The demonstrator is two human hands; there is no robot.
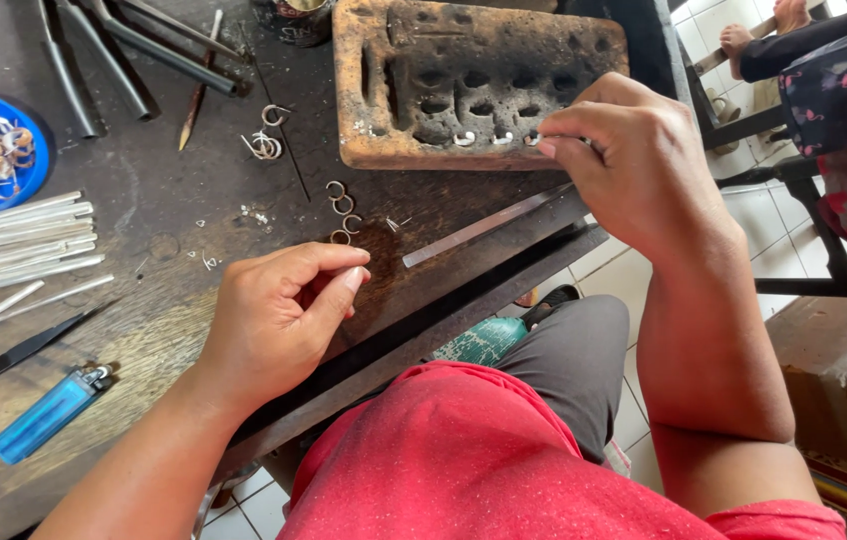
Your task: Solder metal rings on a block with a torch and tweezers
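Basically, two bare hands work over a dark, worn workbench (pixel 143 200). The left hand (pixel 278 315) rests on the bench with its fingers curled in and thumb pressed to the fingertips, pinching something too small to make out. Just above its fingertips lies a short row of small curled wire rings (pixel 341 212), close to the hand; whether the lowest one touches it is unclear. The right hand (pixel 633 160) is raised at the front right edge of a charred, pitted block (pixel 463 80), thumb and forefinger closed on a tiny metal piece at the block's edge, too small to identify. A few small pale ring pieces (pixel 483 138) sit along the block's front edge, just left of those fingertips. A thin flat metal strip (pixel 483 228) lies slanted on the bench between the two hands, below the right hand, touched by neither.

Further left: a wire coil cluster (pixel 265 146), a blue dish (pixel 28 175) full of ring scraps, a bundle of pale rods (pixel 18 245), a blue lighter (pixel 43 415), dark tongs (pixel 113 50). Another person's hand (pixel 743 40) shows at top right, well apart.
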